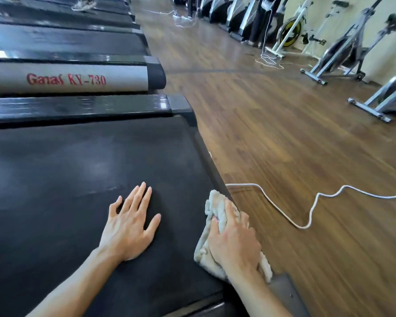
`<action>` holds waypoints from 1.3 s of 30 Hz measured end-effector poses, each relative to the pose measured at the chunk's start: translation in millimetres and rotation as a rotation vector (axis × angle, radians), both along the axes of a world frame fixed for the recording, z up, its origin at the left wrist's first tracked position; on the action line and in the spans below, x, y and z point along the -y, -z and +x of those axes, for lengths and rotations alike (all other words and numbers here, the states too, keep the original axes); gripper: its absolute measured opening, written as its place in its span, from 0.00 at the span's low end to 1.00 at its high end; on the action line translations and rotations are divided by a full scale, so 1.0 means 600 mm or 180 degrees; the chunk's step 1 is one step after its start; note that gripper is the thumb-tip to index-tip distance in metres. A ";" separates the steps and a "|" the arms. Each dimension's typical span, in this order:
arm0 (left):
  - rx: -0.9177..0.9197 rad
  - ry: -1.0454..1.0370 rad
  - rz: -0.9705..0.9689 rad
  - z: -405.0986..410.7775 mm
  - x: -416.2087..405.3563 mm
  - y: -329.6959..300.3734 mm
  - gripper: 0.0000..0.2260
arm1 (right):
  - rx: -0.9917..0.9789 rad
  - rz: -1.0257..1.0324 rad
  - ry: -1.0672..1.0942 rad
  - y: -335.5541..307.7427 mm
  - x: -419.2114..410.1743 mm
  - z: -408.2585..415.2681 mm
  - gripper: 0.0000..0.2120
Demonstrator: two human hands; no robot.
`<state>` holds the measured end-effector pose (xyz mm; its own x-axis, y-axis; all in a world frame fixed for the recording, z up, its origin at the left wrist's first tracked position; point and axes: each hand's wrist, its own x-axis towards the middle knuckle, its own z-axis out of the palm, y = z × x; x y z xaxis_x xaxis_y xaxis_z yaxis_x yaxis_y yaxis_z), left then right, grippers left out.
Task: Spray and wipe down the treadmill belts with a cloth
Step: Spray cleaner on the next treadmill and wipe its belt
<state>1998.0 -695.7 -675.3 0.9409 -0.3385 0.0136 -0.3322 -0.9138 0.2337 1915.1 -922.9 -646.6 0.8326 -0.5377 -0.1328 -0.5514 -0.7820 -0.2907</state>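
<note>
Left hand [129, 223] flat on the black treadmill belt [55, 179], fingers spread and straight, holding nothing. Right hand [234, 241] at 3 o'clock of it, pressing a crumpled off-white cloth [212, 207] onto the belt's rear edge, fingers curled into the fabric, grip bunching it. White cable [306, 225] on the wooden floor [284, 133], 3 o'clock of the cloth. Next treadmill's grey side rail [78, 80] at 12 o'clock reads "Ganas KY-730". Exercise bikes [348, 46] at 1–2 o'clock, along the wall.
</note>
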 end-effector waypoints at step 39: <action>0.0292 -0.0191 0.0124 0.286 -0.038 0.017 0.41 | 0.0668 0.0359 -0.0666 0.034 0.041 0.384 0.10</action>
<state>2169.5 -673.1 -685.3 0.9549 -0.2835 0.0886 -0.2949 -0.9405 0.1688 2145.7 -947.5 -666.9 0.9391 -0.3436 0.0045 -0.3009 -0.8285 -0.4723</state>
